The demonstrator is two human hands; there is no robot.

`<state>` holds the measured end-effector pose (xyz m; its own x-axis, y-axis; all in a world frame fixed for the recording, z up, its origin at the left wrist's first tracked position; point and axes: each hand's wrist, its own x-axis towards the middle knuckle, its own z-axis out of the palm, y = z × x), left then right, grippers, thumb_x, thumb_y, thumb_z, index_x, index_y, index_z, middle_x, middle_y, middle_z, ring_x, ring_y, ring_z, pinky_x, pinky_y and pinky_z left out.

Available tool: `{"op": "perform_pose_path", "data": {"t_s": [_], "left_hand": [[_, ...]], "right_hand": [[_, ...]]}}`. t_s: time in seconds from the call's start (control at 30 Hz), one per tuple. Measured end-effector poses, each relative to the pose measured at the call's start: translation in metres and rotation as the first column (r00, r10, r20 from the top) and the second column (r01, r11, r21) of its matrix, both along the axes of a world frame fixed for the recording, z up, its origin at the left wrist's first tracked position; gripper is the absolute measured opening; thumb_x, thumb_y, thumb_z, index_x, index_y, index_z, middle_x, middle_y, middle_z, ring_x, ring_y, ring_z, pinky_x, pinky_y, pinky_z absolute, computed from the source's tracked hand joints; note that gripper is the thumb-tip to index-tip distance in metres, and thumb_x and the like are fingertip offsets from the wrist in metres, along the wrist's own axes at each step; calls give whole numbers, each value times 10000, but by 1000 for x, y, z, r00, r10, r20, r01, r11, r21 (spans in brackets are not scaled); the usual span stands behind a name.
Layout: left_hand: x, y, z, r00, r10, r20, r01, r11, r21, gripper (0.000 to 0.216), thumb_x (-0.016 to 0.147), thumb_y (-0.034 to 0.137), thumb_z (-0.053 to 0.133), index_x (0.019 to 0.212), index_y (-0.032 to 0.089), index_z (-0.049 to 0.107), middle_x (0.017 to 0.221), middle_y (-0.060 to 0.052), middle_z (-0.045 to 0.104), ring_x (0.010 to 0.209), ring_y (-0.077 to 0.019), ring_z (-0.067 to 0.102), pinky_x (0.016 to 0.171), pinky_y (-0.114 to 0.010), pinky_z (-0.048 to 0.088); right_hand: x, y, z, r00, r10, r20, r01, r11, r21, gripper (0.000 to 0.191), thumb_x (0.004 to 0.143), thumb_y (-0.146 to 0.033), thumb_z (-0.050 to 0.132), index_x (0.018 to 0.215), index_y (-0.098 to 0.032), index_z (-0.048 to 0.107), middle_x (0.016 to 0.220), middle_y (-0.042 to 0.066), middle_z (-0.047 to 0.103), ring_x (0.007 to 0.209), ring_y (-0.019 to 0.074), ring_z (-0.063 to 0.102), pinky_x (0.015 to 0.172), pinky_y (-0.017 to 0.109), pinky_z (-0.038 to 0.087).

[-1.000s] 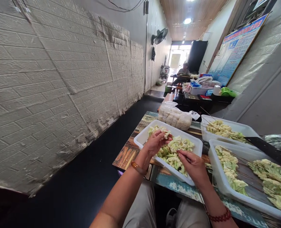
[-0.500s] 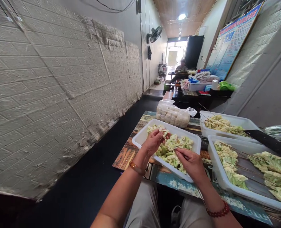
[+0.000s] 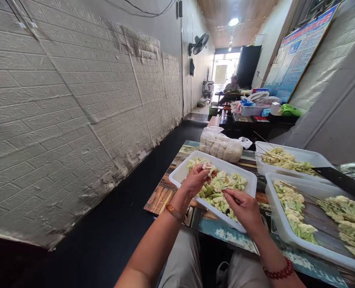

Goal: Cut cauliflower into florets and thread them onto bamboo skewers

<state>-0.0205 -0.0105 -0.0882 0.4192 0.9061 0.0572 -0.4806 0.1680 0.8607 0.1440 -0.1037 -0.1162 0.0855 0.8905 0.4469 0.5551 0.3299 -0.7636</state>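
Where the white tub [image 3: 179, 173] stood, I saw above it: left hand [image 3: 194, 180], grip clamped on a cauliflower piece [image 3: 209, 169], perhaps raised for clearance; right hand [image 3: 243, 206], grip pinched, apparently on a thin stick [image 3: 257, 249]; inside, florets [image 3: 221, 183], presumably gathered within reach.

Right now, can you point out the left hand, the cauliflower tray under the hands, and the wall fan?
Left hand [image 3: 195, 180]: head view, on the back of the hand.
Cauliflower tray [image 3: 251, 186]: head view, on its right-hand end wall.
Wall fan [image 3: 200, 43]: head view, on the round cage.
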Motion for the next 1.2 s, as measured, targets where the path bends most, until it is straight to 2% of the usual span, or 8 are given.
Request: {"op": "perform_pose_path", "data": {"t_s": [0.43,0.57,0.7,0.83,0.93,1.07,1.2], "left_hand": [[3,1,-3,995,-7,-104,7,1000,-2,222,626,263,745,756,126,628,726,-25,603,649,-87,542,547,-197,323],[4,2,-5,990,-18,-137,19,1000,11,219,632,266,734,754,120,625,695,-8,578,576,-58,483,532,-198,312],[3,3,-6,987,-23,-160,31,998,50,219,637,285,721,724,112,619,669,2,560,530,-43,429,513,-205,303],[2,3,-7,987,-49,-150,58,997,52,233,639,302,726,715,112,613,656,8,543,530,-47,430,516,-211,321],[0,1,-6,991,-63,-121,68,997,34,258,660,324,718,793,121,633,698,2,568,557,-56,465,525,-209,341],[-1,-1,-2,997,-25,-76,24,1000,-13,341,665,367,715,927,164,630,820,-17,610,644,-79,525,531,-195,351],[-1,-1,-2,992,57,-112,-55,998,19,299,644,368,731,820,152,624,768,0,569,629,-67,474,532,-187,350]], "right_hand": [[-2,-3,4,999,-9,36,10,1000,-22,293,868,-421,521,811,-228,735,911,61,732,840,231,676,747,327,513],[-5,-2,4,999,-45,18,46,997,-63,307,860,-438,528,807,-220,737,904,61,733,831,231,671,747,323,499],[-8,0,2,999,-32,-28,29,993,-117,340,851,-462,520,812,-206,740,896,66,733,825,235,669,730,314,503],[-9,1,0,997,-50,-52,41,987,-153,353,836,-482,537,830,-199,749,861,63,735,759,231,670,682,304,508],[-9,-1,0,995,-43,-91,28,986,-165,365,830,-496,543,860,-199,752,842,61,736,740,230,675,647,294,513],[-11,-2,2,994,-37,-101,22,990,-142,351,827,-490,551,861,-207,755,865,61,737,769,230,680,671,297,521],[-12,-3,2,994,-59,-91,48,991,-125,321,819,-467,561,838,-211,753,883,63,739,797,235,681,726,317,526]]}}
